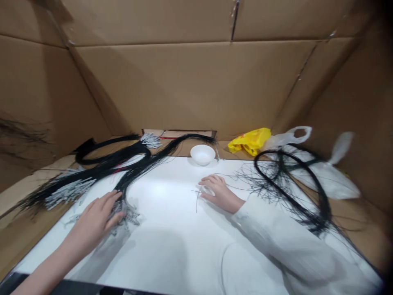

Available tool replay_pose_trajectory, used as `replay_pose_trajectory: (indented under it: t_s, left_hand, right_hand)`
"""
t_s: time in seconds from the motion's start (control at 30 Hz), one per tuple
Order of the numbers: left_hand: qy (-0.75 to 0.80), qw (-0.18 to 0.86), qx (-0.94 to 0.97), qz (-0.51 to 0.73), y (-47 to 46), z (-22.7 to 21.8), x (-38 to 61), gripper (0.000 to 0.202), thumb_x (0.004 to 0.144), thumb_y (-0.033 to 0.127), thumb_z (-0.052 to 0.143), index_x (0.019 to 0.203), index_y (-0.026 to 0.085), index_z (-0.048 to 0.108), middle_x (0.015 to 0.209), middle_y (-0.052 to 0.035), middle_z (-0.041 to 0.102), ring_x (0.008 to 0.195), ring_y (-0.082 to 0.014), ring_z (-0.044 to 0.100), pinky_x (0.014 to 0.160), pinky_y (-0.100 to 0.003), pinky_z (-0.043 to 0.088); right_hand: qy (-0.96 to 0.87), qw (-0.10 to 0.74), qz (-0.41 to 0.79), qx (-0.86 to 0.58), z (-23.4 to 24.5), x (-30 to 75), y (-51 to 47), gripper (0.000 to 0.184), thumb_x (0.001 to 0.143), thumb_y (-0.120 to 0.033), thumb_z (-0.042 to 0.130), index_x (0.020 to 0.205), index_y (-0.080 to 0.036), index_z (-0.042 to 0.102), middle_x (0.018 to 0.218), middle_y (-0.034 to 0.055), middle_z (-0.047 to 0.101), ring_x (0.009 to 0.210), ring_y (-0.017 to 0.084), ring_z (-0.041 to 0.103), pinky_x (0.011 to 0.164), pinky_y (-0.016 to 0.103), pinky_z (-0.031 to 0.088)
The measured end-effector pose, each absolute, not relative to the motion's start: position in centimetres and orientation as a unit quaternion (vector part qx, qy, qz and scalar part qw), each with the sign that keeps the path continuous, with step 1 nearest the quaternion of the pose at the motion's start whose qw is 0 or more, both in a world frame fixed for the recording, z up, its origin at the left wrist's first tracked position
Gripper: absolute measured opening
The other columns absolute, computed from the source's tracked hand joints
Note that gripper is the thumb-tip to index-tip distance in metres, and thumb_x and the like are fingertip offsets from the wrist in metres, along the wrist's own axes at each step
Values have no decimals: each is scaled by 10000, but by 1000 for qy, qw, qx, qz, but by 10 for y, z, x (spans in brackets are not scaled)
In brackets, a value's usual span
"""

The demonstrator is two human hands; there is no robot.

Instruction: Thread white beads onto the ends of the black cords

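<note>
My left hand point(100, 215) lies with fingers stretched out and thumb apart over the near end of a bundle of black cords point(135, 174). Its many grey-white tips point(130, 215) fan out beneath and beside my fingers. To the right, my right hand point(219, 192) is low over the white tabletop point(159, 246), fingers and thumb curled toward each other. A thin dark cord point(197, 203) shows at the fingertips and seems pinched there; a short piece crosses it. The exact contact is blurred.
A white bowl point(202, 155) stands at the table's back edge. More black cords with white tips point(72, 192) lie left; a looped black bundle point(310, 172) lies right. Behind it are a yellow bag point(250, 141) and a white plastic bag point(328, 180). Cardboard walls point(190, 86) enclose the table.
</note>
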State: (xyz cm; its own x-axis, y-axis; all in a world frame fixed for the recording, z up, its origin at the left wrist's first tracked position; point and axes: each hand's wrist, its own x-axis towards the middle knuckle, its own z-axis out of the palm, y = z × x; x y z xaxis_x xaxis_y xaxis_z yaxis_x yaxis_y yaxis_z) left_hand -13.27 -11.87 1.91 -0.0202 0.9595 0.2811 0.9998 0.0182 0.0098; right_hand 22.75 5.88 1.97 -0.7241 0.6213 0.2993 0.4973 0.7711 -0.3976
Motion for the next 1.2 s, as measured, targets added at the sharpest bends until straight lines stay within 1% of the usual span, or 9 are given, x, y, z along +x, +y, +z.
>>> replay_pose_trajectory:
  t_s: [0.1,0.17,0.3,0.47,0.67,0.8,0.97,1.1,1.2]
  left_hand:
    - [-745,9,-648,-161,-125,42,-158,434,897,421,246,1134,161,501,1163,-118,564,1100,-240,508,950,-371,374]
    - [-736,-22,-656,-169,-121,55,-168,415,891,410,267,1083,166,542,1135,-102,576,1074,-226,517,941,-342,373]
    - [-720,-77,-676,-134,-89,64,-176,396,871,393,317,1093,193,577,1107,-81,596,1006,-224,543,872,-315,392]
    - [-712,-118,-678,-138,-56,63,-176,266,810,359,431,885,191,623,845,-45,648,753,-195,577,690,-266,400]
    - [-724,-124,-658,-166,-50,51,-178,193,655,350,609,756,187,591,730,-26,616,681,-191,552,614,-262,371]
    - [-748,-155,-615,-197,-48,42,-186,148,634,260,570,756,177,568,669,-9,600,639,-179,564,591,-259,388]
    - [-770,-192,-560,-238,-40,31,-196,158,589,194,545,744,166,561,665,-4,613,614,-160,570,574,-250,399]
    - [-783,-185,-526,-275,-35,18,-199,159,585,228,574,724,170,523,617,11,569,599,-154,540,563,-253,371]
    - [-778,-226,-508,-291,-37,13,-200,218,557,191,573,765,162,513,593,34,544,553,-133,517,531,-240,364]
  right_hand:
    - [-911,217,198,-290,33,213,48,215,853,-299,507,1032,-200,574,1054,82,587,1021,212,483,920,394,322]
    - [-916,206,236,-249,42,192,40,198,855,-292,500,1016,-203,575,1030,74,594,1005,201,502,909,371,349]
    - [-939,164,265,-146,54,124,24,203,845,-277,514,1001,-167,585,994,82,599,942,185,539,852,317,406]
    - [-942,182,261,-106,47,33,23,196,839,-159,481,1003,-140,586,969,83,588,857,164,554,804,292,424]
    - [-943,196,241,-117,19,-29,42,332,812,-63,436,1122,-150,516,1057,84,509,967,176,517,839,291,405]
    - [-943,203,238,-114,4,-41,47,342,814,-74,433,1141,-160,489,1063,84,471,928,172,516,824,291,409]
    - [-948,220,213,-90,1,-48,50,346,799,-73,470,1129,-176,493,1190,95,410,952,180,509,804,290,416]
    - [-952,217,204,-72,-2,-56,57,310,799,-74,505,1096,-162,520,1161,90,481,1021,183,481,859,297,394]
    - [-954,216,197,-63,-8,-61,61,229,825,-106,503,1045,-147,555,1081,93,542,1022,186,468,879,313,377]
